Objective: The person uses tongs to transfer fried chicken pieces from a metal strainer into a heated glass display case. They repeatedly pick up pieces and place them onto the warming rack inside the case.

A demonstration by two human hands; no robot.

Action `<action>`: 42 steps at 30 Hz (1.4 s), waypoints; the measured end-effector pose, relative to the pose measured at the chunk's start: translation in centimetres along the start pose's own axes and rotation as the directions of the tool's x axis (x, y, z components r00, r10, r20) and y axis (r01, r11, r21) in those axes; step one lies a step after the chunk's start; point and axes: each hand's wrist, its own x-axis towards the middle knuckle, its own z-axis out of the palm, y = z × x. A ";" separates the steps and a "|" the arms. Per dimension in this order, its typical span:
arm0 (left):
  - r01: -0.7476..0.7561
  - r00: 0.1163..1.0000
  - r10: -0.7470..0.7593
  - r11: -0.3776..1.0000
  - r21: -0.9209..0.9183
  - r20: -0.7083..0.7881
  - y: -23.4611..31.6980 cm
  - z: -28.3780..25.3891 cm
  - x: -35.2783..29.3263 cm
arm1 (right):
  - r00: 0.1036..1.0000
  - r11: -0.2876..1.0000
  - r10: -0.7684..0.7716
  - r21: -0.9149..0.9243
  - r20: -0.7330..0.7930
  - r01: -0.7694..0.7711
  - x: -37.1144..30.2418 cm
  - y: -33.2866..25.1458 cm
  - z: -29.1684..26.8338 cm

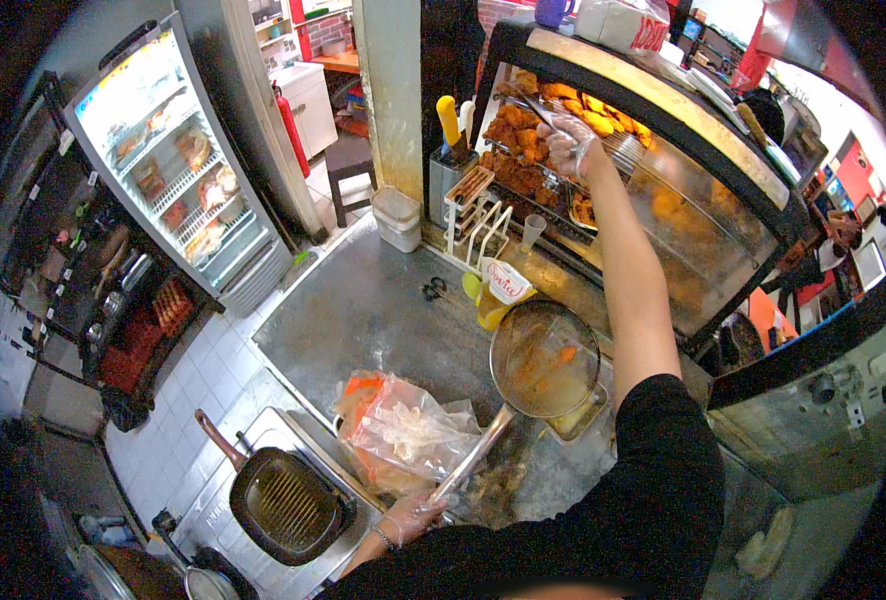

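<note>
My left hand (413,516), in a clear plastic glove, grips the long metal handle of a round mesh strainer (546,358). A small orange bit of food (566,354) lies in the mesh. My right hand (570,145), also gloved, reaches into the lit food display case and is closed on metal tongs (535,102). Their tips are over browned fried pieces (515,135), beside yellow-orange fried food (593,112). Whether the tongs hold a piece I cannot tell. Next to the strainer's handle is a clear and orange plastic bag (403,425).
On the metal counter (333,300) are black-handled scissors (435,289), a yellow-filled container (500,297), a white rack (483,225) and a plastic cup (533,232). A grill pan (291,505) sits on the stove at lower left. A glass-door fridge (178,165) stands beyond.
</note>
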 end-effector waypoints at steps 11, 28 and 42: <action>-0.137 0.990 0.138 0.988 0.067 -0.012 -1.1 -0.7 1.4 | 0.826 0.829 -0.532 0.085 -0.187 0.553 4.2 -0.6 -1.2; -0.055 0.998 0.055 0.998 -0.002 0.002 -4.6 0.0 2.7 | 0.941 0.878 -0.337 0.356 -0.011 0.319 -8.4 12.4 1.9; -0.199 0.979 0.205 0.954 0.223 -0.003 -2.1 2.5 0.2 | 0.226 0.799 -0.578 -0.600 -0.784 -0.042 -53.2 28.4 -7.9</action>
